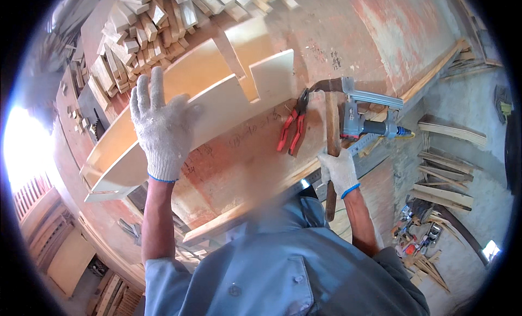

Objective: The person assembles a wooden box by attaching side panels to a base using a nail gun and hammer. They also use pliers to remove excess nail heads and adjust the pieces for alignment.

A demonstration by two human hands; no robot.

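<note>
My left hand [162,120], in a white knit glove with a blue cuff, is open with its fingers stretched up over a curved wooden frame [217,106] of pale boards. Whether the palm presses on the board I cannot tell. Gripped in my gloved right hand [338,172] is a hammer [333,120] by its wooden handle, its dark head pointing away from me. Pliers with red handles [292,125] lie just left of the hammer. To its right rests a grey-blue air nail gun [361,120] with a hose fitting.
Cut wood strips [147,30] are heaped at the far left of the reddish worktable [321,60]. A wooden strip [217,223] edges the table nearest me. Curved boards [446,163] and a pile of tools and scraps [418,234] lie on the floor at right.
</note>
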